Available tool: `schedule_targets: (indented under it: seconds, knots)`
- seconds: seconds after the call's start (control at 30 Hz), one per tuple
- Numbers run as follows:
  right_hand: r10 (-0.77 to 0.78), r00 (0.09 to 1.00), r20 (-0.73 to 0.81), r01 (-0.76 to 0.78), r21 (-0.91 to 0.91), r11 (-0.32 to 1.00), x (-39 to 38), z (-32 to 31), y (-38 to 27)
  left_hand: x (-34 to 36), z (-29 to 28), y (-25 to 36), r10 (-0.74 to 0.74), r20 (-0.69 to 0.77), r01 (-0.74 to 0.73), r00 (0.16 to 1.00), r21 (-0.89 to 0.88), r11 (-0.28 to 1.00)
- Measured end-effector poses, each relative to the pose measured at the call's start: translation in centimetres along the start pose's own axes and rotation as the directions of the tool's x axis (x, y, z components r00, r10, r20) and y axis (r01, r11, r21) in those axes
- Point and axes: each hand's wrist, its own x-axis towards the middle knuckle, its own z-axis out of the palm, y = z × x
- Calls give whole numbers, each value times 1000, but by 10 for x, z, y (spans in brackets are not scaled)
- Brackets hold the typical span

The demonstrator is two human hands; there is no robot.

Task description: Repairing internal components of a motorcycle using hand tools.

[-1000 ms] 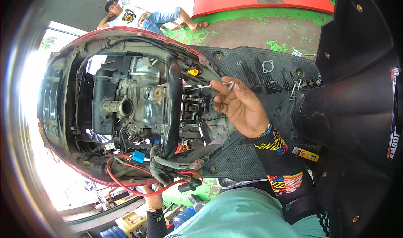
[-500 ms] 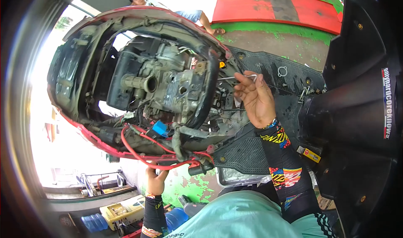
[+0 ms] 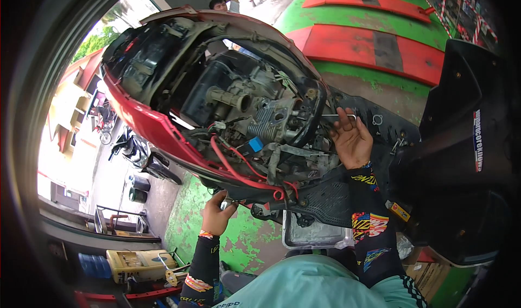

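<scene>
Fingers half-curled, a worker's right hand (image 3: pixel 354 142) lightly grips a slim metal rod (image 3: pixel 332 115) beside an exposed engine (image 3: pixel 268 121), where a slip could drop it among the parts, while the left hand (image 3: pixel 217 217) curls near red bodywork (image 3: pixel 145 111), its hold unclear.

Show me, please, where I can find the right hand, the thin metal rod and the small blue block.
Right hand (image 3: pixel 355 144): head view, middle of the open palm.
Thin metal rod (image 3: pixel 329 115): head view, straight part left of the hand.
Small blue block (image 3: pixel 255 144): head view, middle of its visible face.
</scene>
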Motion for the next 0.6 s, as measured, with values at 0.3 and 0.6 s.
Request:
schedule_targets:
  seconds: [0.3, 0.6]
  knots:
    - [-83, 985, -150, 17, -394, 919, 15, -7, -9, -7, -5, 16, 34, -15, -34, 999, 2, 999]
    - [-28, 993, -111, 6, -194, 981, 1, 17, -5, -9, -6, 9, 59, -16, -60, 998, -44, 997]
